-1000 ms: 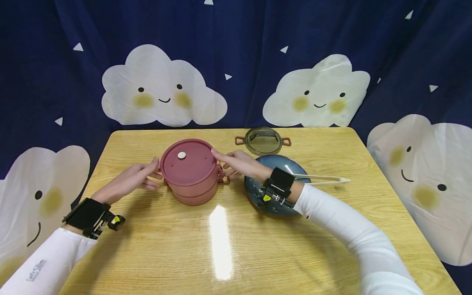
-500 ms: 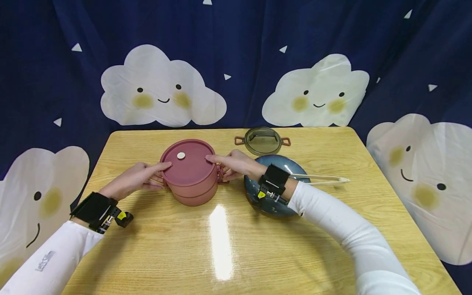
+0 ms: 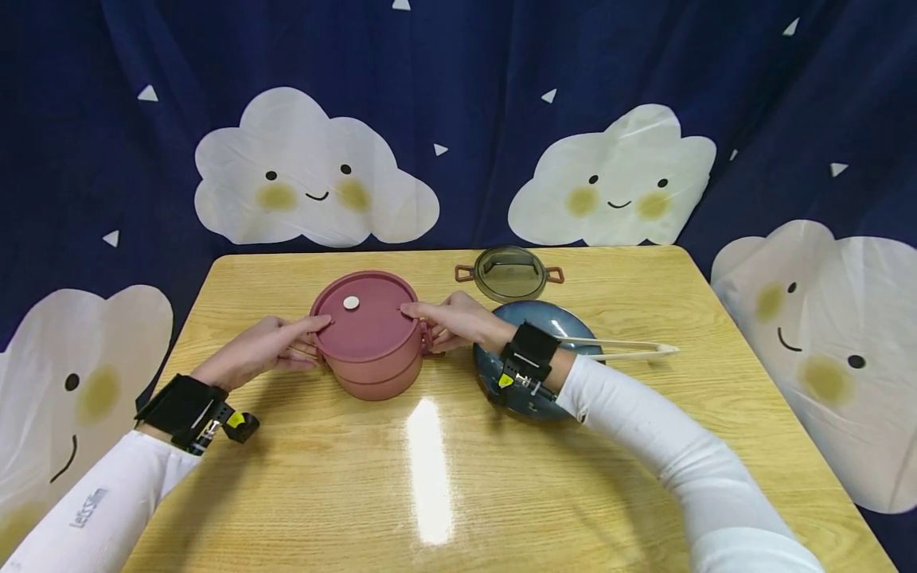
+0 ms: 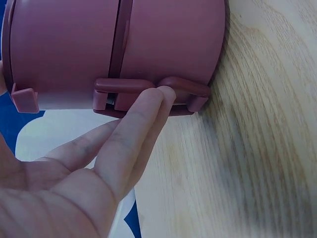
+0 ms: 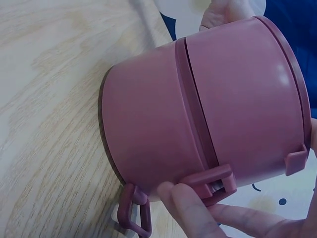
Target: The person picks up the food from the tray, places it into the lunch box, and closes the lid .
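Observation:
A dusty-red two-tier pot (image 3: 376, 378) stands on the table, its matching lid (image 3: 361, 338) on top with a pale round button (image 3: 351, 302). My left hand (image 3: 258, 350) grips the pot's left side, its thumb on the lid. In the left wrist view, two of its fingertips (image 4: 161, 94) touch the stacked side handles (image 4: 124, 85). On the opposite side, my right hand (image 3: 462, 318) lays its thumb on the lid edge. In the right wrist view, its fingers bend under the upper handle (image 5: 210, 178), while a lower loop handle (image 5: 126, 210) hangs free beside them.
A dark blue wok (image 3: 530, 398) sits right of the pot, partly under my right wrist, with pale tongs (image 3: 637, 347) lying across it. Behind is a glass lid (image 3: 510, 274) with two red-brown side handles. The wooden table (image 3: 344, 485) ends at a cloud-patterned curtain.
Since a second ago both hands have come in against the pot, thumbs moving onto the lid and fingers to the side handles. The last half second shows almost no motion.

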The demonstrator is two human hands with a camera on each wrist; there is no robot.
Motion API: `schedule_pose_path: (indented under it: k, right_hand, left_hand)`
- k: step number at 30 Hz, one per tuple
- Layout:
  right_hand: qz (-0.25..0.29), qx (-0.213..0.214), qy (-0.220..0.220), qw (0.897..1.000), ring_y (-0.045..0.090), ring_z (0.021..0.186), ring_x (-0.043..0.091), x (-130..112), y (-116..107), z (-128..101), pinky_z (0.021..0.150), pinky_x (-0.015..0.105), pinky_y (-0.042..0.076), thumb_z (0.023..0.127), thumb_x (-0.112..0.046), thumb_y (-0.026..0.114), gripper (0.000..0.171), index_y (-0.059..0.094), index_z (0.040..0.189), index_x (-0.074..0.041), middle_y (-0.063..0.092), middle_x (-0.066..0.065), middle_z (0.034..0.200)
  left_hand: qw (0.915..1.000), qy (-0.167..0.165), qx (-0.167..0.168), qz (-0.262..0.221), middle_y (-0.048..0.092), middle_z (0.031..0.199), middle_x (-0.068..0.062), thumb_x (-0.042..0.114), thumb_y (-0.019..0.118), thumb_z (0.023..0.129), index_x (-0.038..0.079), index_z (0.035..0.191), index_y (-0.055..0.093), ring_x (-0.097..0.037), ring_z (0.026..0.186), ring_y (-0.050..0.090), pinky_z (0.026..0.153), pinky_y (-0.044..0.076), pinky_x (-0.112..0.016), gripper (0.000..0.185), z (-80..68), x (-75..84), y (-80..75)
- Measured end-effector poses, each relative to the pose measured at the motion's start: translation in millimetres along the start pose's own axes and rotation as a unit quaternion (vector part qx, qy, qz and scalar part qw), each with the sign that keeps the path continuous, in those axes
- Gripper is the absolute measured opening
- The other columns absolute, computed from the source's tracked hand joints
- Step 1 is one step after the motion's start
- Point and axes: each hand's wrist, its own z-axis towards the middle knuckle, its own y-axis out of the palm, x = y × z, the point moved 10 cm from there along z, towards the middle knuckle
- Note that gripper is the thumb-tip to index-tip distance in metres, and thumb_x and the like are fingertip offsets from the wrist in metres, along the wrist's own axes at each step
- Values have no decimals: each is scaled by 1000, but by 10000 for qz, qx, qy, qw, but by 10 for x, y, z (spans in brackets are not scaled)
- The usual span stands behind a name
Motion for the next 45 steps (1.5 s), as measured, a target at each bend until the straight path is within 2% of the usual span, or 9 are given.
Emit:
schedule_pose_path:
  k: [6, 12, 20, 26, 33, 36, 39, 42, 45]
  right_hand:
    - [23, -27, -89, 10000, 78, 95, 25, -8, 14, 12, 89, 40, 64, 86, -63, 77, 57, 80, 92, -6, 78, 13, 101]
    - [163, -131, -159, 9997, 78, 104, 29, 15, 46, 18, 96, 44, 62, 89, -61, 74, 56, 81, 96, -6, 79, 12, 104]
    - [259, -99, -216, 9994, 79, 93, 21, 28, 65, 40, 93, 42, 63, 89, -58, 74, 57, 79, 99, -3, 76, 6, 97]
    - [235, -29, -207, 9995, 80, 93, 21, 35, 49, 38, 92, 42, 63, 88, -60, 74, 57, 79, 99, -4, 76, 7, 97]
    - [229, 16, -186, 9996, 80, 101, 29, 64, 37, 16, 92, 44, 63, 88, -66, 73, 62, 80, 103, -6, 80, 11, 105]
    - [103, 43, -217, 9997, 77, 111, 30, 68, 30, 4, 99, 46, 61, 88, -69, 70, 65, 80, 108, -8, 80, 12, 114]
    - [-10, 83, -274, 9996, 73, 120, 29, 63, 17, -10, 108, 49, 56, 90, -71, 67, 65, 80, 114, -12, 76, 6, 122]
    - [-90, 103, -304, 9994, 68, 112, 26, 59, 10, -21, 107, 47, 52, 92, -72, 64, 62, 80, 109, -15, 68, -4, 108]
    - [-142, 115, -257, 9995, 53, 84, 24, 74, 8, -33, 86, 42, 42, 92, -74, 63, 58, 71, 83, -17, 49, -6, 78]
  left_hand:
    - [9999, 81, 50, -105, 80, 102, -2, 49, 54, 108, -11, 136, 62, -17, 98, 79, 93, 62, -32, 67, -7, -2, -4]
    - [9997, 116, 184, -142, 81, 101, 2, 50, 55, 108, -11, 138, 60, -8, 95, 77, 94, 62, -31, 68, -15, 14, 4]
    - [9997, 54, 187, -179, 79, 98, 2, 50, 55, 108, -10, 135, 60, -8, 94, 76, 93, 62, -30, 66, -11, -3, 7]
    - [9997, 78, 163, -185, 79, 98, 3, 51, 56, 107, -11, 136, 59, -9, 94, 77, 94, 62, -31, 68, 3, -3, 4]
    - [9997, 146, 59, -212, 80, 112, -5, 54, 51, 109, -10, 144, 56, -19, 102, 79, 97, 61, -37, 72, 0, -15, 0]
    - [9998, 163, 49, -126, 77, 123, -13, 57, 45, 110, -10, 148, 52, -22, 105, 79, 99, 61, -40, 77, -12, -36, -11]
    - [9998, 167, 75, 35, 69, 136, -25, 61, 38, 110, -12, 150, 48, -23, 111, 77, 100, 60, -39, 83, -22, -68, -16]
    - [9998, 183, 84, 89, 57, 147, -35, 64, 33, 109, -15, 151, 43, -25, 118, 74, 103, 58, -38, 89, -26, -106, -5]
    - [9998, 191, 102, -1, 51, 150, -39, 65, 31, 109, -18, 151, 39, -28, 122, 73, 104, 57, -38, 93, -28, -150, 1]
